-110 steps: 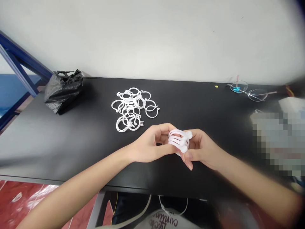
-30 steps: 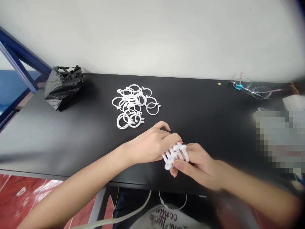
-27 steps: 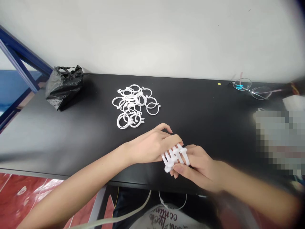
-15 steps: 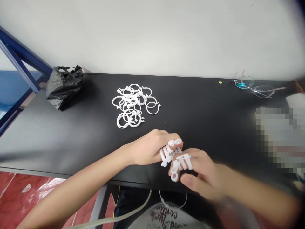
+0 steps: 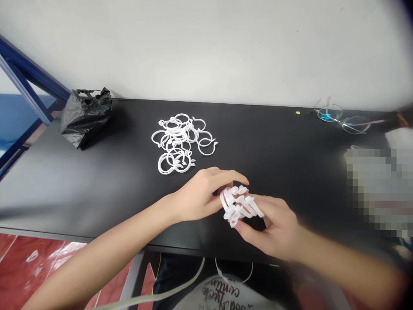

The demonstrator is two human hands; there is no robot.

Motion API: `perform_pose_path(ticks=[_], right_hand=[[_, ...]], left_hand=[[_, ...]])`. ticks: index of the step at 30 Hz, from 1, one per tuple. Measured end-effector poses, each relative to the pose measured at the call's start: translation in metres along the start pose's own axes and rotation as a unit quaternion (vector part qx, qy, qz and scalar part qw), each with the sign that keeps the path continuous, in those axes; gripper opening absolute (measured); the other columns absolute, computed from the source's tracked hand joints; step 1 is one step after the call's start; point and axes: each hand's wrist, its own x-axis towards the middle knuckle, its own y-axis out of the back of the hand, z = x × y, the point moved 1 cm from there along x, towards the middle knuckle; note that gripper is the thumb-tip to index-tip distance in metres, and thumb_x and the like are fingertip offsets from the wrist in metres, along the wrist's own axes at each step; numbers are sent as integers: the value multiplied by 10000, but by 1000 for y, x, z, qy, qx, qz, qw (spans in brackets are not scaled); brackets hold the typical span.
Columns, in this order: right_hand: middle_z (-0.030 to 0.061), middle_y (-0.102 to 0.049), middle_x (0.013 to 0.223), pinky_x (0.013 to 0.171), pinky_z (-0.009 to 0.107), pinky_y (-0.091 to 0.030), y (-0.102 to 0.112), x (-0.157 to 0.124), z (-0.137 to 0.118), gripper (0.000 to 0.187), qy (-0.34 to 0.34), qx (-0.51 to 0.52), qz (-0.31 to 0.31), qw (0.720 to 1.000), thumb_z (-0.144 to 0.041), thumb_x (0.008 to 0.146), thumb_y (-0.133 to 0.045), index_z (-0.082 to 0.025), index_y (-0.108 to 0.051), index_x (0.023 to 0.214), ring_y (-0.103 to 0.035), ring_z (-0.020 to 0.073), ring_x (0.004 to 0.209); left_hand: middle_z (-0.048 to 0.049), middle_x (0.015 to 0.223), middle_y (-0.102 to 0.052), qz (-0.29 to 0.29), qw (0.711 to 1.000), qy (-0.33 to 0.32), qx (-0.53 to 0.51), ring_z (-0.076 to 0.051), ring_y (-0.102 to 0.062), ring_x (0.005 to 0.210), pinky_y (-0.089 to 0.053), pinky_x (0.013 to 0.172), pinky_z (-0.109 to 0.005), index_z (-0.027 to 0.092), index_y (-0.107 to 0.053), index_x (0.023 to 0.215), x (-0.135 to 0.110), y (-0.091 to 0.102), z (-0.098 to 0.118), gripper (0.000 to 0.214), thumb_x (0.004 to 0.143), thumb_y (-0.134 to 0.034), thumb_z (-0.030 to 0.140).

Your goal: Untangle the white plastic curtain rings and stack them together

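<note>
1. Here, a ring pile lies on the black tabletop, its white loops overlapping one another, small knobs showing at their ends.
2. The bunch of white rings in my hands is nearer to me than the ring pile and off to its right, well apart from it.
3. My left grip is narrow, holding the bunch at its left end, with the index finger stretched out above.
4. My right grip is narrow too, holding the bunch from the other side, thumb at its lower edge; which fingers pass through the loops I cannot tell.
5. Left of the ring pile sits a crumpled black bag.
6. Far right of the ring pile, near the wall, lie eyeglasses.
</note>
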Motion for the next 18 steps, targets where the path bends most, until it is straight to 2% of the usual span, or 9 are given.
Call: perform_pose_path(ticks=[3, 5, 11, 13, 16, 18], right_hand=[[-3, -636, 614, 497, 257, -511, 0, 1, 1, 132, -8, 2, 27, 1000, -181, 822, -643, -220, -577, 714, -569, 134, 518], [-2, -637, 623, 542, 278, -537, 0, 0, 3, 149, -21, 15, 48, 999, -197, 808, -681, -229, -568, 715, -592, 150, 553], [-19, -612, 652, 561, 273, -524, -3, -4, 9, 146, -48, 51, 56, 996, -172, 777, -737, -216, -599, 796, -594, 135, 568], [-20, -620, 687, 571, 270, -532, -4, -4, 13, 158, -50, 56, 53, 996, -184, 790, -739, -220, -616, 882, -598, 132, 579], [41, -688, 937, 574, 284, -548, 5, 4, 15, 363, -33, 36, 65, 997, -291, 843, -704, -237, -571, 1176, -644, 150, 649], [91, -664, 1140, 616, 310, -547, 27, 10, 15, 430, -55, -56, 107, 991, -349, 861, -679, -249, -539, 1255, -670, 182, 763]], left_hand=[[-37, 971, -724, 5, 1000, -30, -1, -143, -653, 806, -510, 792, -270, 186, -571, 1175, 0, 0, 0, 269, 922, -488, 149], [-42, 991, -724, 6, 999, -35, 1, -143, -656, 807, -509, 801, -272, 179, -573, 1140, 1, 0, 0, 253, 915, -470, 127], [-39, 919, -695, 35, 999, -1, 18, -145, -641, 784, -503, 741, -263, 180, -558, 995, 1, 0, -1, 132, 903, -464, 163], [-23, 859, -678, 42, 999, 1, 24, -137, -622, 744, -494, 736, -261, 185, -549, 962, 1, -1, -5, 85, 907, -486, 198], [-3, 781, -650, 64, 997, -1, 45, -132, -596, 697, -478, 779, -281, 189, -534, 923, 2, -1, -13, 84, 933, -503, 267], [7, 752, -635, 82, 995, 1, 64, -129, -583, 680, -467, 801, -290, 192, -518, 898, 3, -1, -19, 95, 947, -488, 268]])
